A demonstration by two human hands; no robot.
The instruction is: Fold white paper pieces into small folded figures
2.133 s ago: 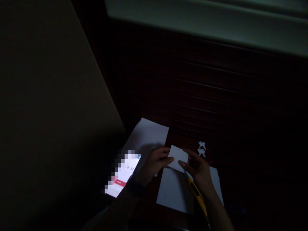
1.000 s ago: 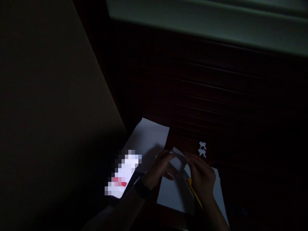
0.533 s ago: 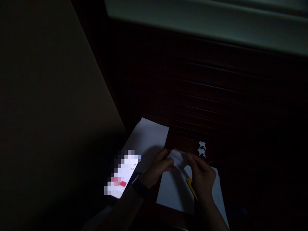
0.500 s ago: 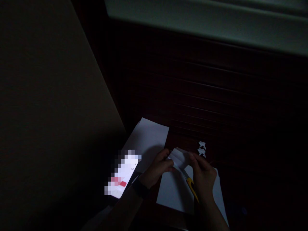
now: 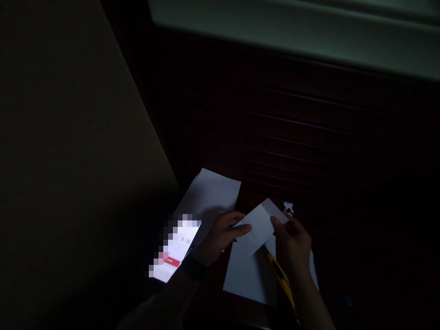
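Note:
Both of my hands grip a small folded sheet of paper [image 5: 258, 227] with a visible crease. My left hand [image 5: 227, 231], wearing a dark wristband, pinches its left edge between thumb and fingers. On the right side, my right hand [image 5: 292, 236] presses a thumb on top with the fingers behind. Below the folded sheet, a yellow utility knife [image 5: 280, 275] points toward it, its tip partly covered. A white sheet [image 5: 250, 275] lies on the dark surface under the knife. White cut-paper scraps [image 5: 288, 208] lie just beyond my right hand, partly hidden.
A larger stack of white paper [image 5: 213, 192] lies at the left. Beside my left forearm a lit phone [image 5: 175, 252] shows a bright screen. A dark slatted panel [image 5: 282, 123] rises behind, with a pale ledge [image 5: 275, 32] above. The scene is very dim.
The folded paper has been turned and opened out flatter, showing more of its face. My right hand has shifted slightly right, and more of the knife's handle shows.

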